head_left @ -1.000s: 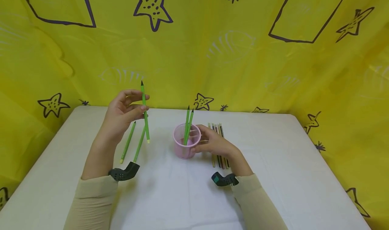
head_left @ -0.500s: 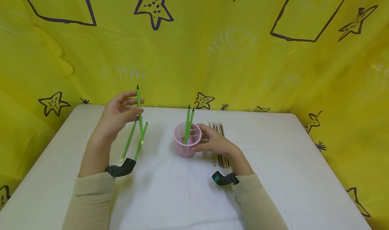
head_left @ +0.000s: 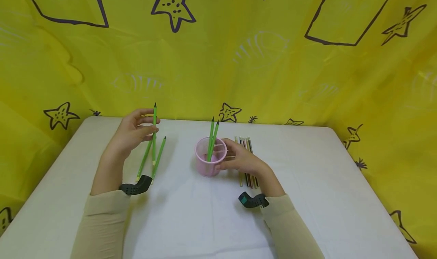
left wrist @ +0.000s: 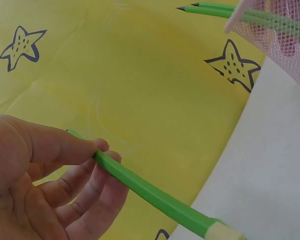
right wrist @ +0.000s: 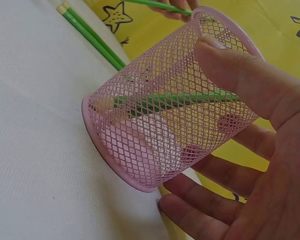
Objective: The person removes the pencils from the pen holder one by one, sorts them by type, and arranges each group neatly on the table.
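My left hand (head_left: 131,131) pinches a green pencil (head_left: 154,141) between thumb and fingers. Its dark point is up and its pale eraser end down; in the left wrist view that eraser end (left wrist: 222,232) lies at the bottom edge. Two more green pencils (head_left: 159,156) lie on the table beneath that hand. With thumb and fingers around its side, my right hand (head_left: 243,161) holds a pink mesh pencil cup (right wrist: 155,150) at the table's middle. Inside the cup, two green pencils (head_left: 213,137) lean with their points up above the rim.
Several pencils in dark and gold colours (head_left: 247,180) lie side by side behind the right hand. A white cloth (head_left: 211,213) covers the table. Behind it hangs a yellow curtain (head_left: 205,61) with drawn starfish. Each wrist wears a dark camera mount (head_left: 136,186).
My left hand has moved a little left and down with the green pencil, now over the two pencils on the table. The right hand and the cup have stayed in place.
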Motion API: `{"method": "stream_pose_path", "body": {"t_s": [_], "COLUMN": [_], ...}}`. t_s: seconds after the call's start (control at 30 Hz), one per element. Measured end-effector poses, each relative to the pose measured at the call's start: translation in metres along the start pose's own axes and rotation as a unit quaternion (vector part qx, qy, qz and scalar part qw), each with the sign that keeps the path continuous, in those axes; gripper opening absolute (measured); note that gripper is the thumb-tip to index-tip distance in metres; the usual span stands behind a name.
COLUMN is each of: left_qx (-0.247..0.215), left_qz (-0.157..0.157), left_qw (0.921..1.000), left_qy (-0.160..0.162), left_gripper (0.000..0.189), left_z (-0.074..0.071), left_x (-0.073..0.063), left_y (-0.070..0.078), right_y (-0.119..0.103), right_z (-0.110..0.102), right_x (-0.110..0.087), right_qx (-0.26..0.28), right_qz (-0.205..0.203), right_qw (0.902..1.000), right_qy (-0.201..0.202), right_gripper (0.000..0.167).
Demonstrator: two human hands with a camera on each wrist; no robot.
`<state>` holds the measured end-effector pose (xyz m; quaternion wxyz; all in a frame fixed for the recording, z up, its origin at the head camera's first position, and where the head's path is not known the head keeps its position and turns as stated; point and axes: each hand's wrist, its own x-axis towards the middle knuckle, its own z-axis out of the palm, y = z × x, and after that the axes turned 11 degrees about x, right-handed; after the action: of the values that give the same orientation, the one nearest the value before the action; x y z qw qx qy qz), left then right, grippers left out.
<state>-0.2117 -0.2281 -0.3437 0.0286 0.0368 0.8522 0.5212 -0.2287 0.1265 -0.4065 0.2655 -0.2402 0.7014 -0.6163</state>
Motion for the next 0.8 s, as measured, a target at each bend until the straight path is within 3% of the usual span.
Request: {"method": "stream_pose_path", "body": {"t_s": [0.27, 0.8], "left_qx": [0.045, 0.093], "left_qz": [-0.029, -0.059], "left_qw": [0.9979, 0.9923], "left_qy": [-0.036, -0.057], "left_gripper": [0.057, 0.054], "left_z": [0.001, 0.003], "left_x": [0.005, 0.009], "left_y": [-0.009, -0.031], "right_y": [0.001, 0.002], "right_z": [-0.002, -0.002], "right_x": [0.000, 0.001], "right_qx": [-0.002, 0.007], "right_qz": [-0.004, -0.014], "right_qw": [1.0000, 0.9998], "right_qy": [-0.001, -0.008], "right_gripper": [0.078, 0.076]}}
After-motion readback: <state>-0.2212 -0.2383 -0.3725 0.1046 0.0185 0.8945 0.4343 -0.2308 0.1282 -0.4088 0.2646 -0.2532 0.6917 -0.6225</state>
